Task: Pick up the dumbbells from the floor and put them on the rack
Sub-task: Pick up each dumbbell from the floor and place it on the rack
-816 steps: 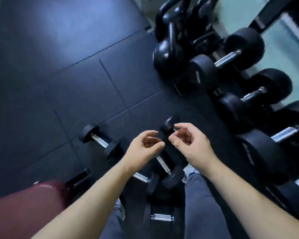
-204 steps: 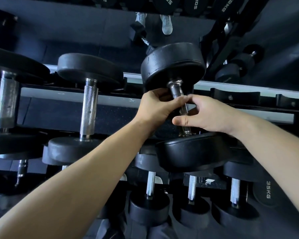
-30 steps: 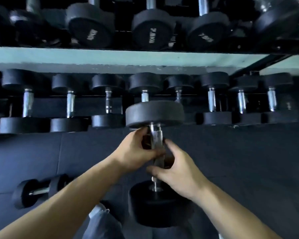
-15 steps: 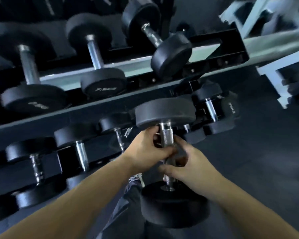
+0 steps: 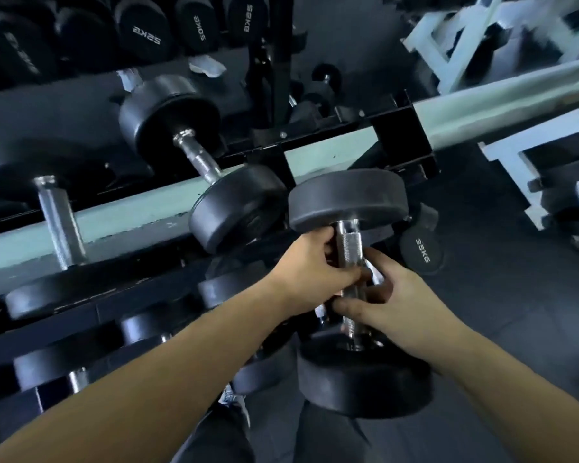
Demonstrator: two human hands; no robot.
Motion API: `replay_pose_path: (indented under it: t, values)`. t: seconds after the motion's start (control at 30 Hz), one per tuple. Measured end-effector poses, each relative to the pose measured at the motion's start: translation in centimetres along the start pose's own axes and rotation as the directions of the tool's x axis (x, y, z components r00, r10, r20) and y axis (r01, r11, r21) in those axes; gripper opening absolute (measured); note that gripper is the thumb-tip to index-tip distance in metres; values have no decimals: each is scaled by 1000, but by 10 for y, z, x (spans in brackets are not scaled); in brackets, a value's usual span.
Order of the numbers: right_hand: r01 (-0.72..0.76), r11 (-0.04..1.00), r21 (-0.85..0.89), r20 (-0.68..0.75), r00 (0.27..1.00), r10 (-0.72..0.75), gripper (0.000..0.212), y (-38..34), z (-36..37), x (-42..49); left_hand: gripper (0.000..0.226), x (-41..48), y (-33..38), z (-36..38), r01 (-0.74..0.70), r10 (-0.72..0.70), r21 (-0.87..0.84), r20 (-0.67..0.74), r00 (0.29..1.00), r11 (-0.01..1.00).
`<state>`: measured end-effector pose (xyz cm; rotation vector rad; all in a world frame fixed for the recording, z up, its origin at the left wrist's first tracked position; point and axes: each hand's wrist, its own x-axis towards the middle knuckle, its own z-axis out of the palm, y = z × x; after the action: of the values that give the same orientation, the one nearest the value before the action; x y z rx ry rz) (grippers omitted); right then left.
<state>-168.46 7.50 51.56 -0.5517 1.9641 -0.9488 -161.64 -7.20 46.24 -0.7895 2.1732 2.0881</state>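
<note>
Left hand (image 5: 310, 267) and right hand (image 5: 398, 305) both grip dumbbell (image 5: 348, 202) handle; align level, then lower gently onto rack (image 5: 398, 128).

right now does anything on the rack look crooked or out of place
Yes: one racked dumbbell at the shelf's right end lies slanted, its near head overhanging the front rail, while its left neighbour sits square. The held dumbbell, gripped by the left hand and right hand, is not racked yet.
</note>
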Motion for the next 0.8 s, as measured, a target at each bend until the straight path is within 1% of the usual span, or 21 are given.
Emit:
replay_pose_path:
  t: [0.13, 0.3, 0.37, 0.43, 0.5, 0.6, 0.8]
  values:
    - [41, 999, 2, 87, 995, -41, 57, 0, -58, 49, 23, 56, 20, 18, 25, -28, -28, -87, 996, 999]
    - [103, 994, -33, 201, 975, -94, 46, -3, -115, 119, 29, 118, 43, 28, 76, -87, -54, -249, 965, 996]
    - [143, 989, -46, 235, 964, -128, 50, -6, -128, 144, 28, 136, 49, 28, 76, -108, -117, -297, 949, 990]
    - [184, 982, -54, 255, 953, -164, 55, -9, -135, 167, 26, 150, 52, 24, 72, -116, -135, -351, 929, 988]
    - [225, 973, -58, 266, 942, -202, 55, -13, -137, 189, 26, 163, 52, 18, 69, -118, -135, -403, 908, 988]
    - [285, 957, -57, 291, 922, -257, 56, -17, -135, 218, 25, 177, 50, 8, 59, -147, -202, -456, 878, 978]
    - [310, 951, -15, 362, 888, -284, 58, -27, -125, 253, 24, 193, 40, -12, 28, -196, -314, -517, 833, 949]
